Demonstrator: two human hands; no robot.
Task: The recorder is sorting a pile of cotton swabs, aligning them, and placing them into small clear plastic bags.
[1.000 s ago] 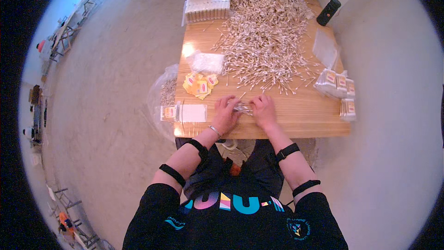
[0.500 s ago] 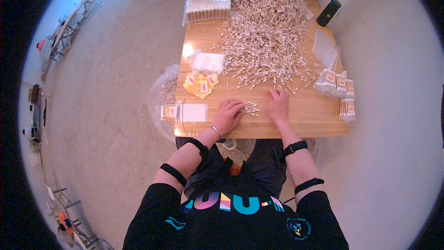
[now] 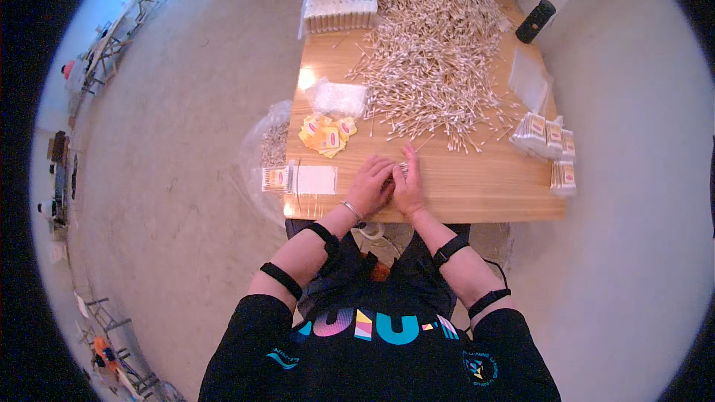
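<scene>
Close to the table's front edge, my left hand point(image 3: 370, 186) is closed around a small bundle of cotton swabs point(image 3: 404, 168). My right hand point(image 3: 408, 187) meets it from the right, its fingers curved about the swabs' white tips. Most of the bundle is hidden between the two hands. Just beyond them begins a large heap of loose cotton swabs point(image 3: 436, 52). Left of my left hand lie a white packet point(image 3: 317, 179) and a filled pack of swabs point(image 3: 275, 179), with yellow printed cards point(image 3: 328, 135) above them.
Filled swab packs point(image 3: 542, 135) lie along the right edge of the wooden table point(image 3: 491, 186), below a clear bag point(image 3: 529, 82). A dark cylinder point(image 3: 535, 21) stands at the far right. Wrapped bundles point(image 3: 340, 11) and a plastic bag point(image 3: 339, 97) sit at left; a floor bag point(image 3: 269, 145) hangs beside the table.
My right hand has moved left to the swab bundle and closed against its tips. My left hand stays nearly in place, still holding the swabs. The view has shifted slightly.
</scene>
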